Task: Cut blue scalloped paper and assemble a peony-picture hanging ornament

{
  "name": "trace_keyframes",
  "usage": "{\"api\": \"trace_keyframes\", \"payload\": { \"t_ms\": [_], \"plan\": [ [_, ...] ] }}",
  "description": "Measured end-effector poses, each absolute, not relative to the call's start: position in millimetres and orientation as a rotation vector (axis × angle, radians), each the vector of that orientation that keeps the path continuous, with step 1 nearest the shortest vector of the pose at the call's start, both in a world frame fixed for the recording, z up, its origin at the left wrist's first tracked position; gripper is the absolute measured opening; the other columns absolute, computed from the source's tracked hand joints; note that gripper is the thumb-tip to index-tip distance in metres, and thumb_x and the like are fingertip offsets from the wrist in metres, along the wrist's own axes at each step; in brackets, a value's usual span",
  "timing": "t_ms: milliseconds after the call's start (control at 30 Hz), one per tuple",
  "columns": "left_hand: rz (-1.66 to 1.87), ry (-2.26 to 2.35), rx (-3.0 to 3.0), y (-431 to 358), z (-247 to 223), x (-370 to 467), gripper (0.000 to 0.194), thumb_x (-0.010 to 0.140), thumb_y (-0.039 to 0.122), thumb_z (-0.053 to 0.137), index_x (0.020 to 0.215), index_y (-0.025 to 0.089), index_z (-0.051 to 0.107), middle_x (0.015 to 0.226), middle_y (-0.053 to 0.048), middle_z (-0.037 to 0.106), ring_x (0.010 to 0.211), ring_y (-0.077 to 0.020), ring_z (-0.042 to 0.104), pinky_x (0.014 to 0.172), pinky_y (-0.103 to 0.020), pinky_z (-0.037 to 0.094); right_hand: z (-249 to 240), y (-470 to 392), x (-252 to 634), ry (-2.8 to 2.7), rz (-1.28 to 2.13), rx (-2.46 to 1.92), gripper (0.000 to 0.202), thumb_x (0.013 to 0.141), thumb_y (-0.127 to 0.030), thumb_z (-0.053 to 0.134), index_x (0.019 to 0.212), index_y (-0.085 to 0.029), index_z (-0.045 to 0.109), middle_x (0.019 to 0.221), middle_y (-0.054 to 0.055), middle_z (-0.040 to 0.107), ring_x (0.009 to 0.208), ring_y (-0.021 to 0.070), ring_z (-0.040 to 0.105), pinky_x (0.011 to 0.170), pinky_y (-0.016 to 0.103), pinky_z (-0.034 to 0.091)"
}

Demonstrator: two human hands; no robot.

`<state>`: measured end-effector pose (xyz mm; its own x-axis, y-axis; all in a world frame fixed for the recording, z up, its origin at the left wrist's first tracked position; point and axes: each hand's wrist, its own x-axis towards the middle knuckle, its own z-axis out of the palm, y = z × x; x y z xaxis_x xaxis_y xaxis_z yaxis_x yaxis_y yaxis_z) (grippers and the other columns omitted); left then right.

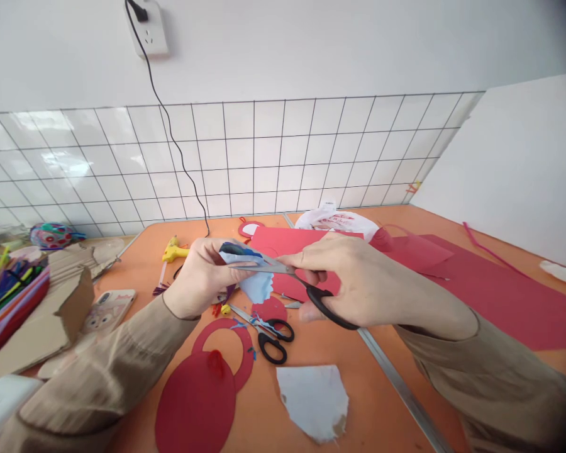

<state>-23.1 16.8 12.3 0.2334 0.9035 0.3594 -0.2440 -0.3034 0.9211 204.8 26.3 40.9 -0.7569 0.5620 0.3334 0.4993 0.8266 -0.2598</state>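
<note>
— Desk (pixel 259 409), far edge?
— Plastic bag (pixel 332 220), behind card sheet (pixel 283 242).
— Left edge?
— Glue gun (pixel 173 251) near far left corner; phone (pixel 108 309) nearer, cardboard (pixel 42 333) left of it.
— Toward near edge?
— Disc (pixel 195 406) overlapping ring (pixel 248 352); cloth scrap (pixel 315 402) right of both, before loose scissors (pixel 266 332).

Blk cord (pixel 170 129) plugged in wall outlet (pixel 151 39); phone (pixel 107 313) w/ patterned case nr cardboard (pixel 42 330).

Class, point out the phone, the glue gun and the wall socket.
Phone (pixel 110 308): head view, on its patterned back.
Glue gun (pixel 172 251): head view, on its yellow body.
Wall socket (pixel 157 34): head view, on its white face.
</note>
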Motion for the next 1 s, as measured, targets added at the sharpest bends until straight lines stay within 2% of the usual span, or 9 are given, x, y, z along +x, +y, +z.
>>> {"api": "trace_keyframes", "payload": {
  "t_ms": [267,433,633,867,1000],
  "plan": [
    [1.381,0.705,1.495,17.5,13.6,-24.0,0.022,0.055,0.029,0.093,0.062,0.016,0.076,0.061,-0.006,0.074,0.05,-0.018,0.067,0.047,-0.027,0.058,41.2,26.8,202.8,-2.602,0.218,-0.76,0.028,0.075,-0.03,0.07,0.065,-0.02,0.046,0.058,-0.006,0.04,0.054,0.0102,0.031,0.054,0.027,0.023],
    [1.322,0.691,1.485,16.9,13.0,-23.5,0.02,0.059,0.029,0.091,0.065,0.015,0.078,0.061,-0.007,0.074,0.049,-0.0209,0.068,0.047,-0.03,0.058,40.8,27.0,203.1,-2.624,0.211,-0.807,0.024,0.075,-0.025,0.068,0.067,-0.02,0.046,0.058,-0.006,0.04,0.055,0.01,0.033,0.054,0.026,0.023],
    [1.324,0.698,1.489,15.7,13.8,-22.8,0.02,0.06,0.028,0.09,0.065,0.014,0.078,0.059,-0.007,0.074,0.047,-0.0203,0.068,0.045,-0.029,0.058,38.3,28.3,203.8,-2.625,0.193,-0.833,0.035,0.078,-0.039,0.071,0.066,-0.02,0.044,0.056,-0.006,0.037,0.055,0.0105,0.033,0.053,0.026,0.023],
    [1.316,0.716,1.478,15.6,11.9,-24.6,0.017,0.061,0.026,0.09,0.066,0.014,0.077,0.06,-0.006,0.074,0.048,-0.0191,0.068,0.046,-0.028,0.058,41.1,26.6,202.8,-2.612,0.253,-0.878,0.029,0.078,-0.031,0.071,0.063,-0.02,0.048,0.048,-0.008,0.035,0.047,0.0091,0.029,0.048,0.027,0.02],
    [1.324,0.692,1.461,16.6,10.9,-23.6,0.019,0.061,0.027,0.09,0.067,0.014,0.078,0.061,-0.007,0.074,0.049,-0.0197,0.068,0.047,-0.029,0.059,42.2,25.5,202.0,-2.616,0.315,-0.876,0.026,0.078,-0.037,0.074,0.069,-0.02,0.057,0.048,-0.008,0.037,0.046,0.0091,0.03,0.048,0.026,0.022]
  ]
}}
